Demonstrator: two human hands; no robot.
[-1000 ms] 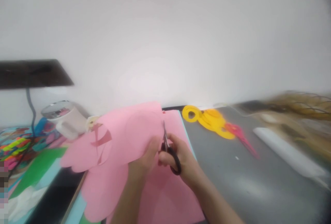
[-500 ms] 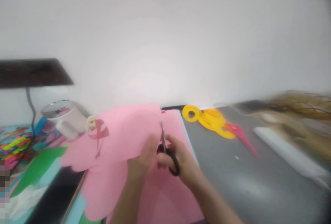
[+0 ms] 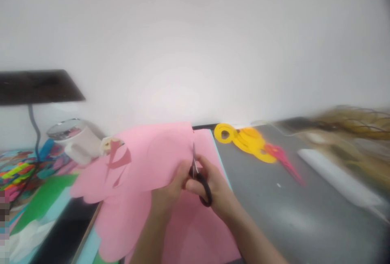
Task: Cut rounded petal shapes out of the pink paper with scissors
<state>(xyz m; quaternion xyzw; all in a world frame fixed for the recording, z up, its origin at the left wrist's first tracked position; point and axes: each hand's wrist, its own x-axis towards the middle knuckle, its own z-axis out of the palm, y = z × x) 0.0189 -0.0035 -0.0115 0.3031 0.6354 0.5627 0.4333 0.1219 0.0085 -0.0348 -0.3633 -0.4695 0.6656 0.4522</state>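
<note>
My left hand (image 3: 170,189) grips the lower right corner of a pink paper sheet (image 3: 140,162), thumb on top. The sheet has a faint round outline on its right half and a cut-out opening on its left, with darker pink showing through. Black-handled scissors (image 3: 203,189) are in my right hand (image 3: 215,187), fingers through the loops. Their blades point away from me along the sheet's right edge and look nearly closed. Beneath lies more pink paper (image 3: 195,231), some of it with scalloped edges.
Yellow paper rings (image 3: 224,133) and pink scissors (image 3: 284,162) lie on the grey tabletop (image 3: 274,215) at the right, near a white bar-shaped object (image 3: 338,178). At the left are a white mug (image 3: 82,142), colourful scraps (image 3: 18,170) and green paper (image 3: 45,195). A white wall rises behind.
The pink sheet has shifted slightly right, with my left hand on it. The scissors have tilted a little more upright, and a small red bit at the sheet's right edge is no longer seen.
</note>
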